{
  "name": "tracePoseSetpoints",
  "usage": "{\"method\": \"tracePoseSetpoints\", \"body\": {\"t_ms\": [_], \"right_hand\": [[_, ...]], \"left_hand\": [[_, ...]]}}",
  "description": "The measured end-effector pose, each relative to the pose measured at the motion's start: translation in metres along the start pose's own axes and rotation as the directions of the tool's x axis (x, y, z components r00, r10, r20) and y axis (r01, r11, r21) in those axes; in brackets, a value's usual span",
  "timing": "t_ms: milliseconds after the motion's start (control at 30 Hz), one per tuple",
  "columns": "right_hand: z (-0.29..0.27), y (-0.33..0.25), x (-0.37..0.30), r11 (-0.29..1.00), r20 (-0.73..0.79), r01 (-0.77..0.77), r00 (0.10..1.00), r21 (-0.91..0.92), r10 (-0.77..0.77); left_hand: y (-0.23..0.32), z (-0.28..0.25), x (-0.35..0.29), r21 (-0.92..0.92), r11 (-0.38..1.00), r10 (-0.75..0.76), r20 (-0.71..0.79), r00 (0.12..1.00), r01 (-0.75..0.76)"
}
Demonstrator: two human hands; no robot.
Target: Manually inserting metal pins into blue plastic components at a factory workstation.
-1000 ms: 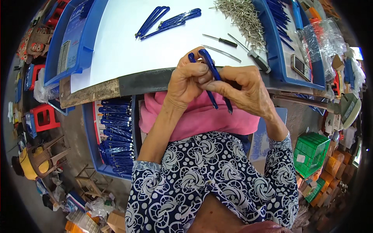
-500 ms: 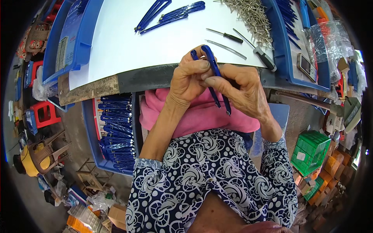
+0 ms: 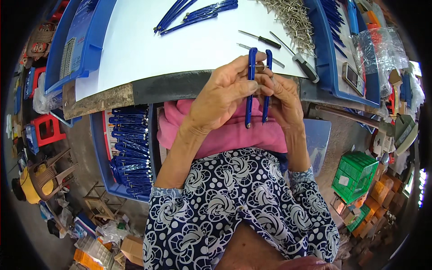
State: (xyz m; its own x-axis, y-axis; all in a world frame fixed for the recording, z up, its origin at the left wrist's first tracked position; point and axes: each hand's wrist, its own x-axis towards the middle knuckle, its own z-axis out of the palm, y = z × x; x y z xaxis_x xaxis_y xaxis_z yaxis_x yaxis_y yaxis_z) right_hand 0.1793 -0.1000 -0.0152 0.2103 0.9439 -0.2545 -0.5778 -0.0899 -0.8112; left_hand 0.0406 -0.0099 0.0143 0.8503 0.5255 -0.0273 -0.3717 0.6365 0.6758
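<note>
My left hand (image 3: 225,92) pinches a long slim blue bar (image 3: 250,103), thumb against its side. A second blue bar (image 3: 265,105), parallel and close on the right, is in the fingers of my right hand (image 3: 284,96). Both bars stand lengthwise in view, with small metal bits at their lower ends. A thin metal pin (image 3: 260,66) spans the gap near their upper ends; whether it passes through both I cannot tell. Beyond the hands lie more blue bars (image 3: 198,18) on a white sheet (image 3: 135,45), and a heap of metal pins (image 3: 292,22).
Two screwdrivers (image 3: 306,67) (image 3: 267,41) lie on the sheet. Blue trays stand at the left (image 3: 92,49) and right (image 3: 326,49), the right one beside a phone (image 3: 353,78). A blue bin (image 3: 100,148) of blue pieces sits below the table's left part. Pink cloth (image 3: 216,139) covers my lap.
The two blue bars have turned from slanting to nearly upright in view and stand parallel, a gap between them. My right hand has moved slightly left and turned; the pin now shows.
</note>
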Motion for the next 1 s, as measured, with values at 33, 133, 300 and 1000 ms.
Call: {"method": "tracePoseSetpoints", "body": {"t_ms": [33, 133, 300, 1000], "right_hand": [[0.002, -0.001, -0.002, 1.0, -0.06, -0.02, 0.998, -0.017, 0.019], [-0.009, 0.003, -0.002, 1.0, 0.045, -0.019, 0.999, 0.005, 0.019], [-0.007, 0.005, -0.002, 1.0, 0.038, 0.006, 0.999, 0.001, -0.006], [0.007, -0.03, -0.042, 0.981, 0.254, 0.167, 0.957, -0.096, -0.138]], "left_hand": [[0.0, 0.003, 0.0, -0.004, 1.0, 0.002, 0.002, 1.0, -0.002], [0.0, 0.005, 0.0, 0.025, 0.999, 0.021, 0.0, 1.0, -0.021], [0.001, 0.004, -0.002, 0.032, 0.999, 0.012, 0.023, 1.0, -0.013], [0.016, 0.048, -0.016, 0.82, 0.478, 0.387, 0.125, 0.914, -0.315]]}}
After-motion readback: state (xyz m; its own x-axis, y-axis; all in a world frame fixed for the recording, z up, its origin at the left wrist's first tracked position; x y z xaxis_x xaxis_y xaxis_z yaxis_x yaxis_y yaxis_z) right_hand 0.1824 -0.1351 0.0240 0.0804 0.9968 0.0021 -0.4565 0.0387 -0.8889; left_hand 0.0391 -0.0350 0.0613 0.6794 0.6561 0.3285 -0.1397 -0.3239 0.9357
